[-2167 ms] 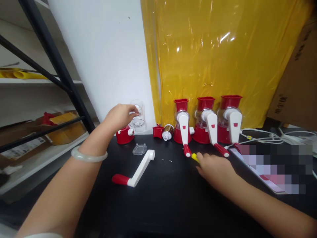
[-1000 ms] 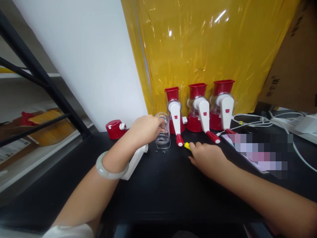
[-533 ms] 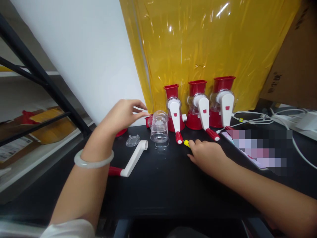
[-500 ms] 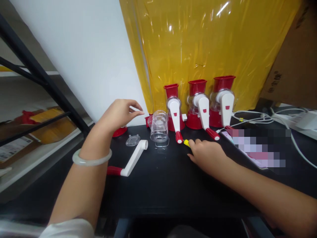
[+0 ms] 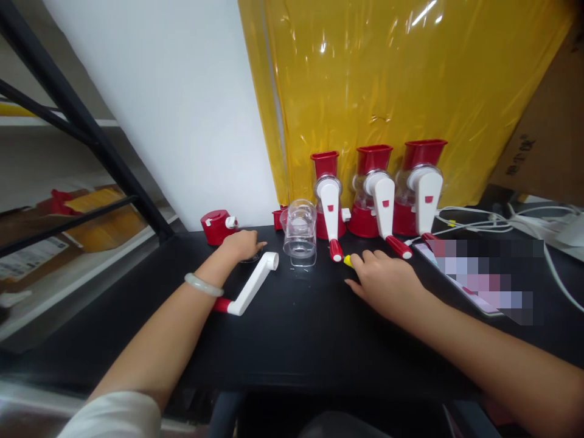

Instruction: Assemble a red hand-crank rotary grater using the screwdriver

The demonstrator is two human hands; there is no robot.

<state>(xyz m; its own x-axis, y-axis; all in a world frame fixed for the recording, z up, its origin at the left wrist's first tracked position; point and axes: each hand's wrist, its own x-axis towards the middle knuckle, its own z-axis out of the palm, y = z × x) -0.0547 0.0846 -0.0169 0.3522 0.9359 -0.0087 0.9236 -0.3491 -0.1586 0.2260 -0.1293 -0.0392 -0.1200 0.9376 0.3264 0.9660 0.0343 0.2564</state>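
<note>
Three mills [image 5: 384, 198] stand whole; another's body [image 5: 301, 232], base [image 5: 213, 227] and crank [image 5: 252, 285] sit apart.
My right hand [image 5: 385, 278] grips a yellow tool [image 5: 348, 261]; my left hand [image 5: 241, 245] partly covers a clear disc [image 5: 252, 259] (grasped? I can't tell) by the crank.

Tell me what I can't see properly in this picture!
In the head view:
Yellow thing: mostly hidden by the right hand.
Clear piece: mostly under the left hand, grip unclear.
Red crank handle: partly behind the left forearm.
Tiny bits near the clear cylinder: too small to name.
Box writing: too blurred to read.
</note>
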